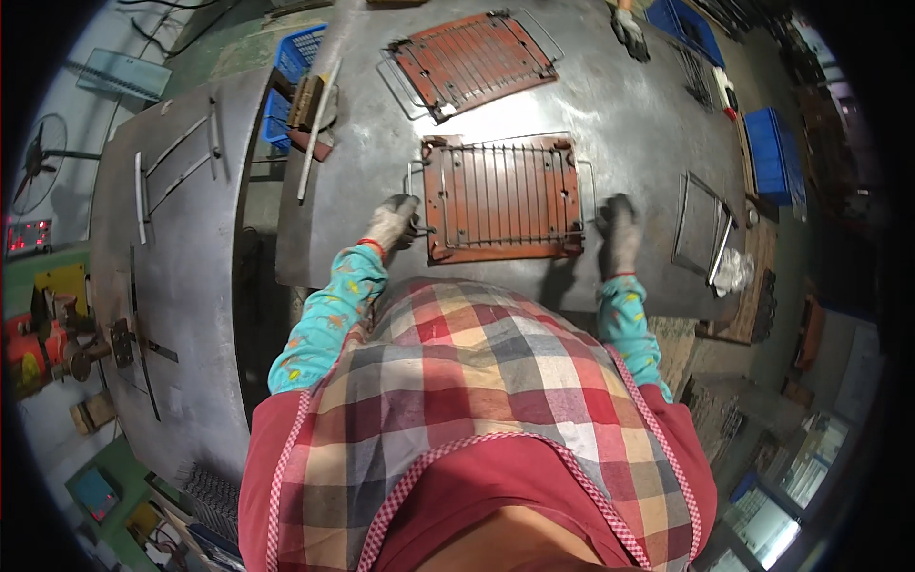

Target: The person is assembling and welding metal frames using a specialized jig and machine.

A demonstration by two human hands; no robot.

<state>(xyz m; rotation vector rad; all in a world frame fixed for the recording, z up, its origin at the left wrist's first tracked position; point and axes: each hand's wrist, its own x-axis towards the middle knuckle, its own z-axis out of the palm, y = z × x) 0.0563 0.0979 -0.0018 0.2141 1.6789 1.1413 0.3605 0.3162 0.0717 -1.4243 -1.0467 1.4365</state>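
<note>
A wire rack point(507, 191) of parallel metal rods lies on a reddish-brown jig plate point(477, 254) directly in front of me. A wire handle loop sticks out at each side of it. My left hand point(393, 221), in a grey glove with dark fingertips, is closed at the lower end of the left handle. My right hand point(618, 234), gloved the same way, hovers just beside the right handle; its fingers are dark and blurred, and I cannot tell whether they touch it.
Farther off, a second jig plate point(472, 62) carries another wire rack. A co-worker's gloved hand point(629, 33) rests at the far edge of the metal table point(362, 143). Bent wire frames point(701, 219) lie at the right, a long metal bar point(319, 129) at the left. Blue crates point(774, 157) stand alongside.
</note>
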